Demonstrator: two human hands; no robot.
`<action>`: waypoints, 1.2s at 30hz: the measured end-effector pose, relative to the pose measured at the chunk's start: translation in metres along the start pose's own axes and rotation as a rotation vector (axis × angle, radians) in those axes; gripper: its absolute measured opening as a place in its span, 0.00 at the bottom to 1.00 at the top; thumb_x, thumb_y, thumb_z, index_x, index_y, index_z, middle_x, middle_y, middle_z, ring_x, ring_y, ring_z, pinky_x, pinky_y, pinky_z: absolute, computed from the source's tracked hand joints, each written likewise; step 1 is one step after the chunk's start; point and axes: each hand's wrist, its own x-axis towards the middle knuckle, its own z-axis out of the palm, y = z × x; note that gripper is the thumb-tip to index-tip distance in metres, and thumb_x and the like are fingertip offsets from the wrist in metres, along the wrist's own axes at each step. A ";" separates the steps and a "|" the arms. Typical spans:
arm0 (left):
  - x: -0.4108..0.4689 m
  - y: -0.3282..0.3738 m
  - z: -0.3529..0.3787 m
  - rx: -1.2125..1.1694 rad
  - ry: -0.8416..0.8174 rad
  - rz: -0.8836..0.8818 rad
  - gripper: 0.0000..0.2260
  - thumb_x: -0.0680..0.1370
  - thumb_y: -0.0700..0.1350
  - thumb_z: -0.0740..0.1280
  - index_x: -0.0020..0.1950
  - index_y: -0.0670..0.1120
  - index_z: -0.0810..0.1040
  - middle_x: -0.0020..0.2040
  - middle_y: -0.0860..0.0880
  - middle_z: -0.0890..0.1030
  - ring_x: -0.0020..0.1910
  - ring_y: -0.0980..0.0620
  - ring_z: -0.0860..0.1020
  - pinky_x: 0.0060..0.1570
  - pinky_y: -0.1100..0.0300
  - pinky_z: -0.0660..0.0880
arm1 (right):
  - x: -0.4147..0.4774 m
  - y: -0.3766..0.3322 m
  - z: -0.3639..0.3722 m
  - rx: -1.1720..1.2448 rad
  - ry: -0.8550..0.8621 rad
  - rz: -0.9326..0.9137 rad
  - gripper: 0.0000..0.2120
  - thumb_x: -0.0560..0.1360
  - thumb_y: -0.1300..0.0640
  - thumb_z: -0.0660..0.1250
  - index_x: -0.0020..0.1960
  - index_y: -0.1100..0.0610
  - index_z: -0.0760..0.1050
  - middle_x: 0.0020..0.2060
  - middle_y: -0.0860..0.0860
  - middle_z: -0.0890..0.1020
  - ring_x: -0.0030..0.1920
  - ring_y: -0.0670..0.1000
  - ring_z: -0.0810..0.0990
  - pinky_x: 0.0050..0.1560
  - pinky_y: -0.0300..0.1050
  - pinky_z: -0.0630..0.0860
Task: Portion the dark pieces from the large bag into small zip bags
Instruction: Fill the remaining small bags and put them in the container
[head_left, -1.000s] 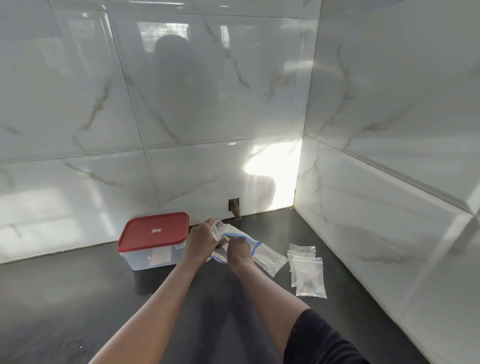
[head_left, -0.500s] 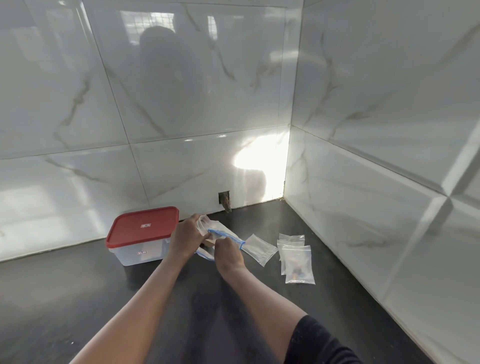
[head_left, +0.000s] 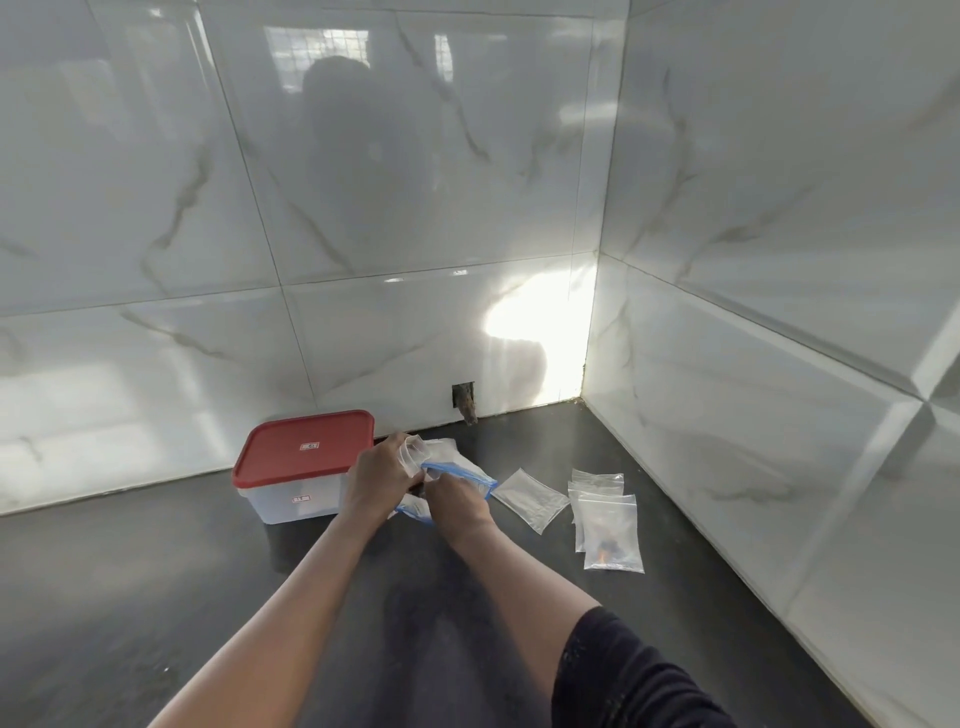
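Right of the red-lidded box (head_left: 306, 462), the left hand (head_left: 382, 475) grips a small zip bag (head_left: 415, 454) while the right hand (head_left: 457, 500), its grasp hidden, reaches into the large bag (head_left: 463, 472); farther right, only one filled bag (head_left: 612, 535) lies among empty bags (head_left: 530, 499).

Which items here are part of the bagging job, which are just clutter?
Job: large bag; small bag in left hand; right hand; spare small bag; pile of small bags, top one filled.
Lying about: red-lidded container; wall hole.
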 end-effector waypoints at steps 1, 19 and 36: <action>0.000 -0.001 0.001 0.000 0.001 -0.006 0.17 0.69 0.44 0.72 0.57 0.50 0.78 0.50 0.46 0.83 0.51 0.42 0.80 0.50 0.54 0.75 | 0.001 0.001 0.003 -0.028 0.000 -0.013 0.17 0.79 0.68 0.53 0.65 0.65 0.71 0.61 0.62 0.76 0.64 0.62 0.74 0.61 0.53 0.72; -0.005 -0.006 0.004 -0.058 0.020 -0.006 0.17 0.70 0.42 0.73 0.58 0.47 0.78 0.52 0.46 0.83 0.53 0.43 0.79 0.51 0.57 0.73 | -0.001 -0.006 0.012 0.222 0.083 0.233 0.17 0.78 0.70 0.54 0.63 0.66 0.73 0.61 0.61 0.76 0.63 0.58 0.74 0.60 0.48 0.73; -0.011 0.002 0.015 0.055 0.001 0.058 0.20 0.72 0.45 0.71 0.63 0.45 0.75 0.57 0.45 0.81 0.56 0.45 0.78 0.52 0.57 0.70 | 0.017 -0.017 0.033 1.146 0.093 0.751 0.16 0.81 0.63 0.53 0.67 0.62 0.69 0.58 0.54 0.76 0.58 0.52 0.76 0.54 0.41 0.72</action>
